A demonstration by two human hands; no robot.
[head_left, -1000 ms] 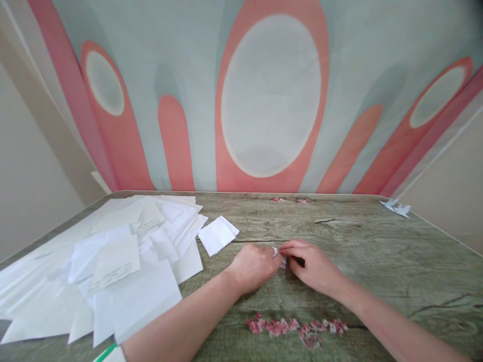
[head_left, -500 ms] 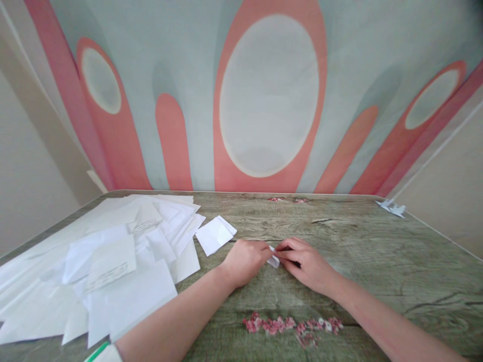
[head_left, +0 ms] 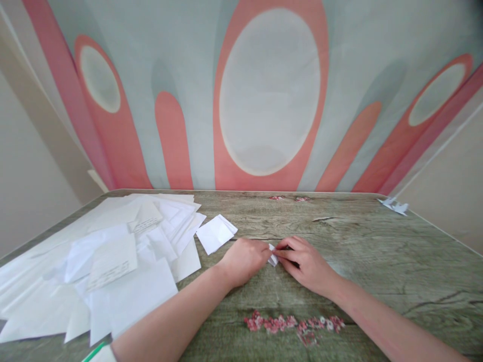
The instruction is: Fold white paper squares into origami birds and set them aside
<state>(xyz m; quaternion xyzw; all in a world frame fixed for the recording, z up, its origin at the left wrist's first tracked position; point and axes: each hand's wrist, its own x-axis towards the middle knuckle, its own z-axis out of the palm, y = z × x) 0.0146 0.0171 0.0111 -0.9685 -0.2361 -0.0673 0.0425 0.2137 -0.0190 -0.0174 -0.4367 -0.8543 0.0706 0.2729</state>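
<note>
Wood-grain tabletop [head_left: 377, 246] backs a small white paper [head_left: 273, 260] (folded, partly hidden).

The table [head_left: 396, 266] has a wood-grain face, matt, with rough-looking cracks. At eight o'clock the pile [head_left: 145, 296] is paper, smooth, with a faint sheen on its nine o'clock side. The squares [head_left: 215, 234] at seven are smooth paper; the slip [head_left: 273, 260] at five, creased paper. The scrap [head_left: 394, 205] at three looks like thin paper. The backdrop [head_left: 269, 95] at twelve looks smooth and matt, its material unclear.
</note>
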